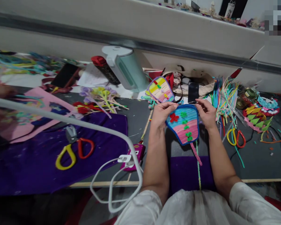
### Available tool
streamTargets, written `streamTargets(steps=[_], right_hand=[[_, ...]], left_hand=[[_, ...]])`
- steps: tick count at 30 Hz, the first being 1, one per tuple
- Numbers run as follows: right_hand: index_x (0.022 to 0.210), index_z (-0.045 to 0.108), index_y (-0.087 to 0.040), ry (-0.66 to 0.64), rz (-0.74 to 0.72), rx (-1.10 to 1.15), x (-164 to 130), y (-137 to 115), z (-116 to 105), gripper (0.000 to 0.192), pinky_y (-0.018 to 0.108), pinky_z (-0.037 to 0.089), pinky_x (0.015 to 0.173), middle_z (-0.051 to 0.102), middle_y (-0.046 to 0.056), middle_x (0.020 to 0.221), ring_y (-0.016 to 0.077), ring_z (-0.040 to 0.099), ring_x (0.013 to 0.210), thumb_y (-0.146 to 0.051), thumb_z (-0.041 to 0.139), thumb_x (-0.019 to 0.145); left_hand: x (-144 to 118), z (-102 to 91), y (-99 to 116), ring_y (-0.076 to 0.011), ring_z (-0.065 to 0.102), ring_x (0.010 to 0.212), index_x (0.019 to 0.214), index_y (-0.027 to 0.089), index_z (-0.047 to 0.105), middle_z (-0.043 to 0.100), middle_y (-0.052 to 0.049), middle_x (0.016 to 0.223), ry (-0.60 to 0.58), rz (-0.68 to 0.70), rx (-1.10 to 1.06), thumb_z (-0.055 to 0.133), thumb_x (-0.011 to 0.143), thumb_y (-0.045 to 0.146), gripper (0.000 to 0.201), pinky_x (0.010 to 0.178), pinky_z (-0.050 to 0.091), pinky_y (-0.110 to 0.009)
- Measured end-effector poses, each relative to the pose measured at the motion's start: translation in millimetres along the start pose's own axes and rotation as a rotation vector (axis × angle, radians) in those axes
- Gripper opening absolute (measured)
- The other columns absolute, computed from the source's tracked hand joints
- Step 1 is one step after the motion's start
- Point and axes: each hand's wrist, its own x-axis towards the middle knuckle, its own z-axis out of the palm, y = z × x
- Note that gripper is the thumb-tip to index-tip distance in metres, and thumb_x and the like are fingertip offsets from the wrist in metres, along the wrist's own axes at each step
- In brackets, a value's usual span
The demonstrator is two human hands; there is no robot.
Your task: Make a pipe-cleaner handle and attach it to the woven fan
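Red-and-yellow cutters [71,135] lie on purple cloth [109,132], apparently set aside. The left hand [161,113] pinches the upper edge of the blue-rimmed panel [178,128], suspended between the 2 hands, presumably for steadiness; the right hand [208,115] pinches an apparent thin strand [192,102] there.

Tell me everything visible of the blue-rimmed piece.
The blue-rimmed piece is a fuzzy-looking panel, wider at top, striped blue above pink, facing the camera. A red flower and a column of green shapes decorate it; a pink strand hangs at its bottom edge. The left hand pinches its upper left; the right hand is at its upper right.
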Motion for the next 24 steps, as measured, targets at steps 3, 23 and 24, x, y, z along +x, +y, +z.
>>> streamTargets(steps=[3, 23, 24], right_hand=[[0.103, 0.069, -0.024, -0.026, -0.113, -0.135, 4.7, -4.4, -1.0, 0.022, 0.033, 0.052, 0.073, 0.067, 0.006, 0.093, 0.0177, 0.062, 0.081, -0.033, 0.054, 0.091], [0.090, 0.066, -0.021, -0.156, -0.287, -0.562, 10.9, -8.5, -9.6, 0.023, 0.029, 0.045, 0.076, 0.065, 0.007, 0.089, 0.0180, 0.061, 0.083, -0.027, 0.045, 0.095], [0.088, 0.065, -0.020, -0.159, -0.290, -0.565, 11.4, -8.6, -9.5, 0.022, 0.029, 0.045, 0.075, 0.065, 0.007, 0.088, 0.0181, 0.060, 0.083, -0.027, 0.045, 0.095]], left_hand=[[-0.8, 0.3, 1.0, -0.0114, 0.059, 0.054, 0.070, 0.014, 0.074, 0.068, -0.002, 0.063, -0.004, 0.008, 0.004, 0.086, 0.049, 0.035, 0.031, 0.055, 0.048, -0.022], [-7.3, 2.0, 5.5, -0.0112, 0.057, 0.055, 0.073, 0.015, 0.075, 0.068, -0.003, 0.066, -0.033, 0.082, 0.080, 0.083, 0.056, 0.037, 0.028, 0.053, 0.046, -0.022], [-7.5, 2.5, 5.5, -0.0106, 0.057, 0.055, 0.072, 0.015, 0.075, 0.068, -0.003, 0.066, -0.035, 0.090, 0.079, 0.083, 0.056, 0.037, 0.028, 0.053, 0.046, -0.022]])
